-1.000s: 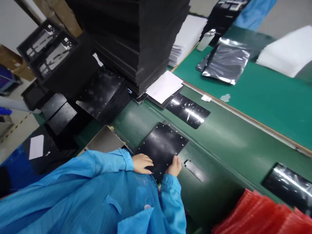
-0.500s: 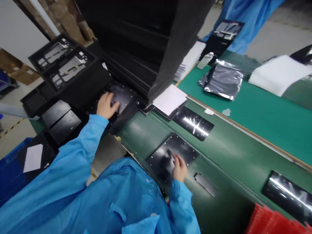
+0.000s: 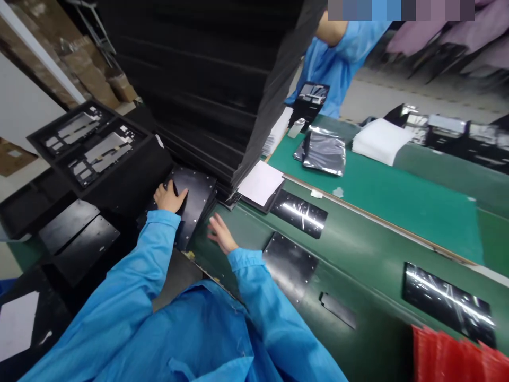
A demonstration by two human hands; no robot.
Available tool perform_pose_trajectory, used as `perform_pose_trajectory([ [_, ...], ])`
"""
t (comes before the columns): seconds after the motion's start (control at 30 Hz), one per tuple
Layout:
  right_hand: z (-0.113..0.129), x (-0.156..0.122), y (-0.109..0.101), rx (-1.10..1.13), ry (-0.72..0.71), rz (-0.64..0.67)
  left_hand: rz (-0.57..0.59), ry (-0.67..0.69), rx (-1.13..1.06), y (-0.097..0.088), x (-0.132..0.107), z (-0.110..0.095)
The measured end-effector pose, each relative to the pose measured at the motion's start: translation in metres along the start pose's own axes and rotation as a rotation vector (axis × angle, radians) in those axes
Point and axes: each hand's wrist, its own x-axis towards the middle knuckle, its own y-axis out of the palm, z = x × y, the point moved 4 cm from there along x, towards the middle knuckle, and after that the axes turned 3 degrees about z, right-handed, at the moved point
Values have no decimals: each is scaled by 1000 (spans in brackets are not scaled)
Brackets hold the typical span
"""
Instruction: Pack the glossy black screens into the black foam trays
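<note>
Black drilled plate (image 3: 198, 199) lies on a stack (image 3: 209, 211) beside a tall foam pile (image 3: 199, 69), with my left hand (image 3: 170, 197) on its near edge, fingers together, though I can't tell if they're gripping. It looks stiff, thin and slick, so I'd take it by the edges. My right hand (image 3: 221, 236) hovers open, fingers apart, over the green bench (image 3: 369, 265), near another plate (image 3: 290, 262) lying flat there.

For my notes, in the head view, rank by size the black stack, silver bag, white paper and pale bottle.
Largest: black stack. Then silver bag and white paper, too alike to rank. Smallest: pale bottle.
</note>
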Motion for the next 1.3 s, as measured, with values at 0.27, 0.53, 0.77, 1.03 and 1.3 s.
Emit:
perform_pose_trajectory([
  [0.27,-26,-78,-129,-212,-203,-672,483,85,-839,80,-135,-29],
  [0.53,-70,-197,-255,-213,-155,-992,875,-85,-825,202,-224,-121],
  [0.77,-65,-264,-357,-875,-308,-902,856,575,-355,194,-300,-166],
  [1.03,-74,-236,-359,-1446,-162,-542,856,836,369,228,-372,-171],
  [1.3,-40,-214,-313,-1608,109,-181,764,704,302,236,-395,-184],
])
